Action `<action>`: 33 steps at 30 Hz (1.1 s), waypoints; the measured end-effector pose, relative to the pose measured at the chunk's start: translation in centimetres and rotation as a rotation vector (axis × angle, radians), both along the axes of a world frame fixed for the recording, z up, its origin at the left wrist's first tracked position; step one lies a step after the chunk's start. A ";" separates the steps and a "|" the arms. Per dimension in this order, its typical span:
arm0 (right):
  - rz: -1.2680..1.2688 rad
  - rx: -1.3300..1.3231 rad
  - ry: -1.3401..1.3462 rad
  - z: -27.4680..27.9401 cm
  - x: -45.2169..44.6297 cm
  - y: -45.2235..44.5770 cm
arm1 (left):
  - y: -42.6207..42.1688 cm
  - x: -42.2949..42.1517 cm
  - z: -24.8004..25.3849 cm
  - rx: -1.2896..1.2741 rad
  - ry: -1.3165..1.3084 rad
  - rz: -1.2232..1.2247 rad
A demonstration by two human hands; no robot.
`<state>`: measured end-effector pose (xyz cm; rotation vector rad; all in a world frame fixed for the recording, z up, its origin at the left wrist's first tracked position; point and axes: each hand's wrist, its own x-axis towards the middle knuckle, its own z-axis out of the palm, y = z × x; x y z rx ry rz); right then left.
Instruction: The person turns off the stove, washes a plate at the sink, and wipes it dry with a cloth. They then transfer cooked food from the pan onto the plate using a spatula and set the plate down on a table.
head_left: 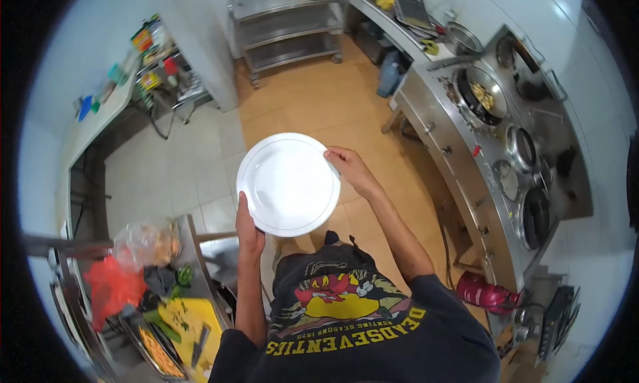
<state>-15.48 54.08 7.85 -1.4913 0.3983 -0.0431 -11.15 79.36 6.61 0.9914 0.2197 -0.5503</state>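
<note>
Both hands on the glossy white round plate, held mid-frame above the floor. Left hand grip is closed on the lower-left rim: thumb lies along the edge, remaining fingers hidden under the plate. Right hand grip pinches the upper-right rim; thumb and bent knuckles show, underside contact hidden. Plate's upper face is visible, thin line round the rim, middle washed out by glare.

Lower left of the frame: steel tabletop carrying a yellow rectangular cutting board with chopped greens and a dark-bladed knife on it. Just beside the board, a dark rectangular tray of orange strips. Above those, a crumpled red plastic bag, contents unreadable, and a clear plastic bag with something tan inside, can't make out what.

Right side: steel stove tabletop with a round metal wok holding yellowish chunks, too small to identify. Lower right, a shiny crimson gas cylinder, partly hidden. Top centre, grey steel trolley; its top shelf is clipped by the frame edge. Corners are blacked out by the lens; far-right dark object is cut off, can't identify.
</note>
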 end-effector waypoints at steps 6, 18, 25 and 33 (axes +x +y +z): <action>-0.202 0.003 0.005 -1.8 -0.8 -8.5 | -10.1 4.3 0.0 0.047 0.007 -0.221; -0.635 -0.018 0.057 -1.0 -0.2 -22.4 | -29.1 15.2 -1.3 -0.037 -0.068 -0.747; -0.853 0.003 -0.010 -3.0 -2.1 -29.5 | -39.6 17.7 -1.7 0.014 0.042 -0.880; -0.947 0.070 0.085 -4.9 -6.2 -40.1 | -51.6 16.3 -3.1 -0.045 0.038 -0.903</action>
